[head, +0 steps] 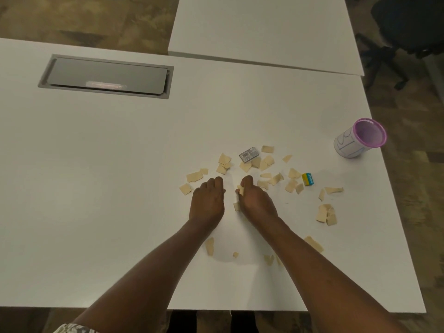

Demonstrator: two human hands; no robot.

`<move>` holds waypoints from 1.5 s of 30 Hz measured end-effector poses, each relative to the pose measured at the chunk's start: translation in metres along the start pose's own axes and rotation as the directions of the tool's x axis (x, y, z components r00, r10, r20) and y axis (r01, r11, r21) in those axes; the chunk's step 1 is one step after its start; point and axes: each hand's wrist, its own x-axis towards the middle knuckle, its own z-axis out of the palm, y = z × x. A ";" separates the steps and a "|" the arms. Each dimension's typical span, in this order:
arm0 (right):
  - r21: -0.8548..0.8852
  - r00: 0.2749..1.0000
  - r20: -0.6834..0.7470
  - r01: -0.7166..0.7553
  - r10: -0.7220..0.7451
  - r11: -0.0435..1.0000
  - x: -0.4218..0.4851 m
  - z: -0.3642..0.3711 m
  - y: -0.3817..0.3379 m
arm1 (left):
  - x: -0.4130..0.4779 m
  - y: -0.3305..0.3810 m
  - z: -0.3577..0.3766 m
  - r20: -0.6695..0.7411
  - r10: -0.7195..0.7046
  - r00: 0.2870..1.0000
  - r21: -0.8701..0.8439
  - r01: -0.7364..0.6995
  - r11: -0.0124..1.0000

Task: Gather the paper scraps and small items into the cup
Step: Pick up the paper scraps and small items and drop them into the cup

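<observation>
Here, right hand grips paper scraps — cup well apart.

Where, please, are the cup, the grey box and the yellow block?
cup [346,147]: head view, outer wall.
grey box [249,154]: head view, top face.
yellow block [308,179]: head view, top face.

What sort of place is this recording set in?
Probably an office or meeting room: a large white table with a grey rectangular flip-lid cable hatch set in its top, a second white table behind, and a black swivel office chair.
</observation>
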 end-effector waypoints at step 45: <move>0.912 0.777 0.258 0.000 0.574 -0.410 0.045 -0.229 0.171 | 0.176 0.290 -0.049 0.721 -0.141 0.678 -0.693 0.708 -0.137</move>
